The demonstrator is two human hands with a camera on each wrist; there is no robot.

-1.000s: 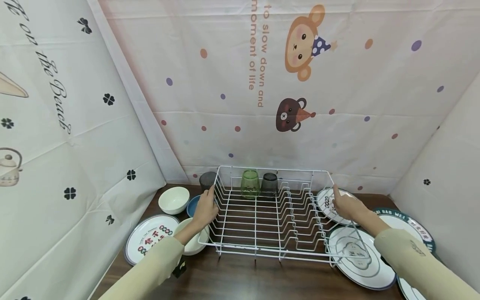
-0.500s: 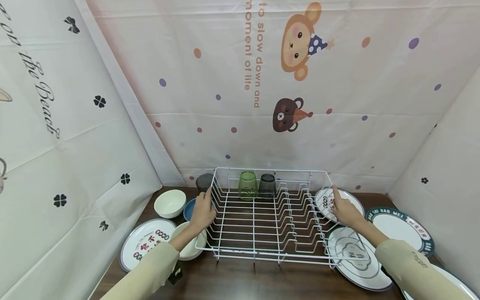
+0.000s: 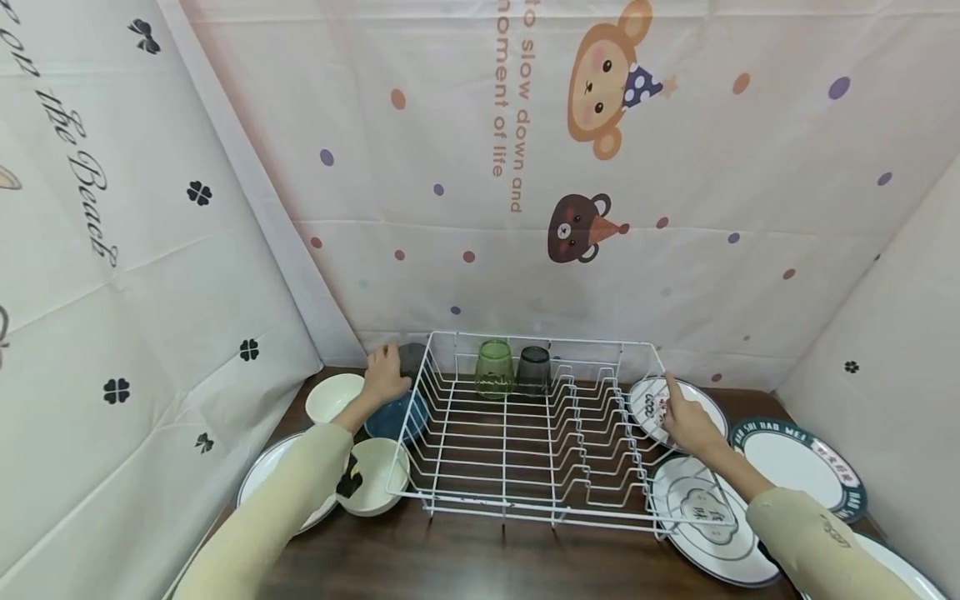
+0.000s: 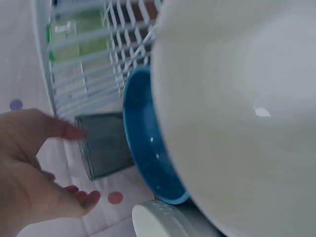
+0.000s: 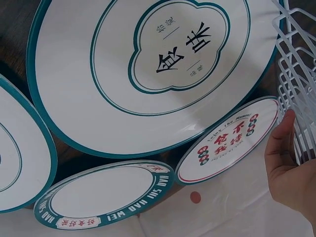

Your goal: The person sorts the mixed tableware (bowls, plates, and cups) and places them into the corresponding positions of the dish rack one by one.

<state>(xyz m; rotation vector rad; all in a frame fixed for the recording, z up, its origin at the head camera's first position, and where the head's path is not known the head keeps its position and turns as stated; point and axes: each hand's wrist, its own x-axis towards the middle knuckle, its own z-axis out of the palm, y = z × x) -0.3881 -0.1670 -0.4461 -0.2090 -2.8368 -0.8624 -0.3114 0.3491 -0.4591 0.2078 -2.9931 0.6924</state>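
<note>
A white wire dish rack (image 3: 504, 442) stands on the table with an upturned green glass (image 3: 495, 369) and a dark grey glass (image 3: 534, 372) at its back. My left hand (image 3: 384, 375) is outside the rack's left end, beside another dark grey glass (image 4: 104, 144). In the left wrist view the thumb lies at that glass's rim while the other fingers are spread apart from it. Below the hand sits a blue bowl (image 3: 386, 421). My right hand (image 3: 688, 421) holds the rack's right end, with the thumb (image 5: 285, 123) against the wires.
Two cream bowls, one behind (image 3: 333, 398) and one in front (image 3: 372, 475), flank the blue bowl. A white plate (image 3: 262, 475) lies at far left. To the right, several printed plates (image 3: 708, 521) spread over the brown table (image 3: 420, 562). Fabric-covered walls (image 3: 510, 283) enclose it.
My left hand has let go of the rack's left side and moved back and left to the dark grey glass. My right hand stays on the rack.
</note>
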